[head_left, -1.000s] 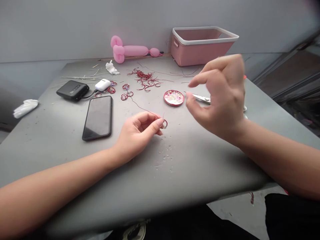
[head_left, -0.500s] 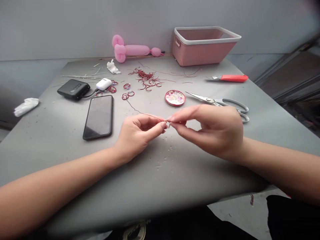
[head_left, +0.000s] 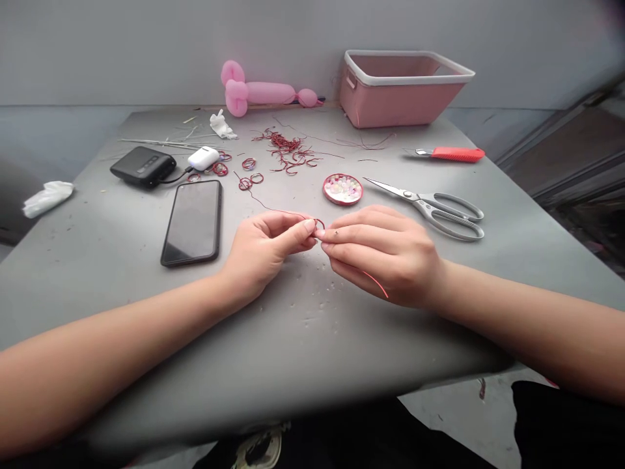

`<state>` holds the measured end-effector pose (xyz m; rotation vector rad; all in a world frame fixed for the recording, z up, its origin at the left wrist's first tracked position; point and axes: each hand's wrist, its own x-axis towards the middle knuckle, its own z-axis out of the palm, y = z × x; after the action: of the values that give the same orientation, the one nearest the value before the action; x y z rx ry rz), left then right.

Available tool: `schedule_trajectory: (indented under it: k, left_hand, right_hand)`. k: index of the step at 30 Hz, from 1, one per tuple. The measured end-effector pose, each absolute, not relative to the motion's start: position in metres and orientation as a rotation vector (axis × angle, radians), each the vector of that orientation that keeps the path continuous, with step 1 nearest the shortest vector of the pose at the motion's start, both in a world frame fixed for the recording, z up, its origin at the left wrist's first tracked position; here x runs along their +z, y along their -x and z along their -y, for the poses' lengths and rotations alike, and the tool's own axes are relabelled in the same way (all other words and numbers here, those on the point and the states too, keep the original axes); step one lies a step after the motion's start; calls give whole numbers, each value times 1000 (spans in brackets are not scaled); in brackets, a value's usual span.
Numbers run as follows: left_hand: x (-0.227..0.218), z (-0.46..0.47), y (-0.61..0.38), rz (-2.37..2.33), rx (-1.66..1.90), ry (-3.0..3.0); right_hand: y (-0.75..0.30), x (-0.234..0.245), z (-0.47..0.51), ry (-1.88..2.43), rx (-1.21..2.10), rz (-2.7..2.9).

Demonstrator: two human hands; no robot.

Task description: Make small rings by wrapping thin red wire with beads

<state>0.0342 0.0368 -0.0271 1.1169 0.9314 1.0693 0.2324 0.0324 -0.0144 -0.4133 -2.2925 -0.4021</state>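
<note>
Between the thumb and fingers of my left hand point(head_left: 261, 254) is a small ring of thin red wire point(head_left: 320, 223). My right hand point(head_left: 393, 251) meets it from the right, its fingertips pressed together at the ring. A red wire end point(head_left: 379, 286) sticks out below the right fingers. From my left fingertips a thin dark strand point(head_left: 266, 207) runs up to the left, toward small wire rings point(head_left: 245, 184) on the table. Just beyond my hands sits a round red-rimmed dish of pale and pink beads point(head_left: 342, 189). The grey-handled scissors point(head_left: 430, 206) lie behind my right hand.
A phone point(head_left: 192, 223), a black power bank point(head_left: 142, 167) and a white earbud case point(head_left: 203, 157) lie left. Farther back are red wire scraps point(head_left: 288, 148), a pink balloon point(head_left: 268, 92) and a pink basket point(head_left: 398, 104). A red utility knife point(head_left: 456, 154) lies right.
My right hand has turned over and moved left and down, so its back faces me. The ring now shows more plainly, and a red wire end has appeared below the right fingers.
</note>
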Motion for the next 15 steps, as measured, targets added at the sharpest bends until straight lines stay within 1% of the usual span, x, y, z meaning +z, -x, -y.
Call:
schedule_trajectory:
  k: [1, 3, 8, 11, 13, 15]
  left_hand:
    - [-27, -37, -35, -928, 1094, -1105]
    - [-27, -37, -35, -914, 1137, -1101]
    - [-26, -32, -36, -892, 1102, -1313]
    - [-26, -30, -36, -875, 1132, -1481]
    - [-27, -29, -36, -865, 1156, -1546]
    - [-27, -29, -36, -847, 1163, -1578]
  right_hand:
    - [-234, -14, -32, 426, -347, 2300]
    - [-237, -11, -32, 493, -132, 2302]
    - [-238, 2, -33, 942, 647, 2033]
    - [-232, 5, -34, 1029, 1077, 1896]
    - [-228, 3, -33, 1014, 1223, 1843]
    - [-227, 0, -32, 1023, 1257, 1812]
